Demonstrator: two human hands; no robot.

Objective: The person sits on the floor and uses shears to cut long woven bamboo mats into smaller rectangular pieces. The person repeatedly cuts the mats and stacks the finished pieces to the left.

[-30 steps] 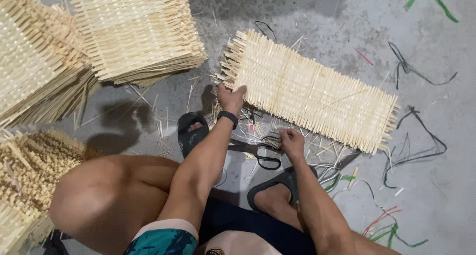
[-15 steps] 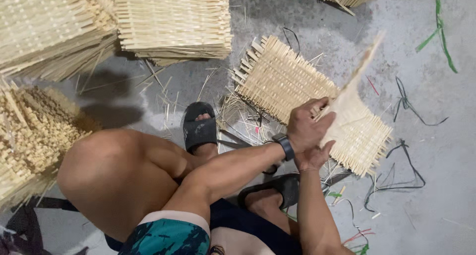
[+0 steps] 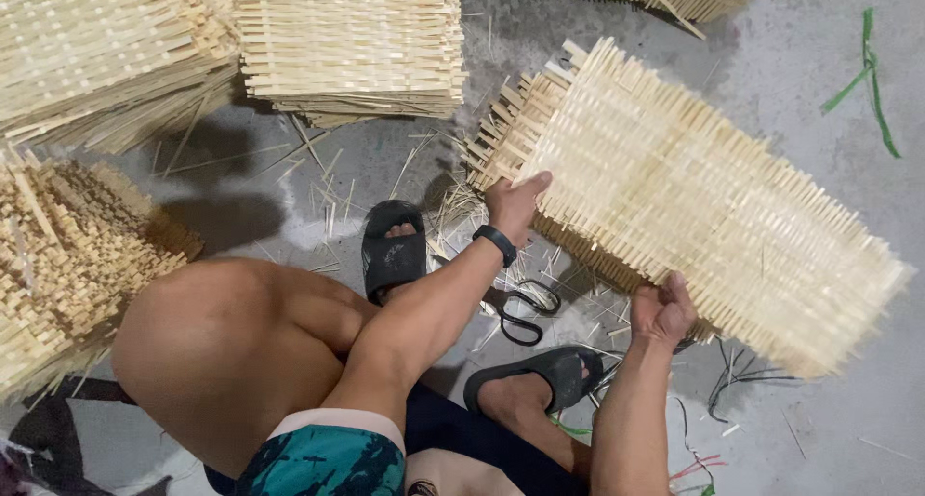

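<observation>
Centrally, woven mat [image 3: 703, 207] lifted: left hand [image 3: 515, 205] pinches near edge, right hand [image 3: 660, 313] grips underside edge; scissors [image 3: 525, 308] at 6 o'clock, bare floor [image 3: 829, 33] at 1 o'clock.

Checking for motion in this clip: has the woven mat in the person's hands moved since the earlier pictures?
Yes. The woven mat, flat beside the scissors earlier, is now lifted and tilted above the floor, held by the left hand and right hand.
</observation>
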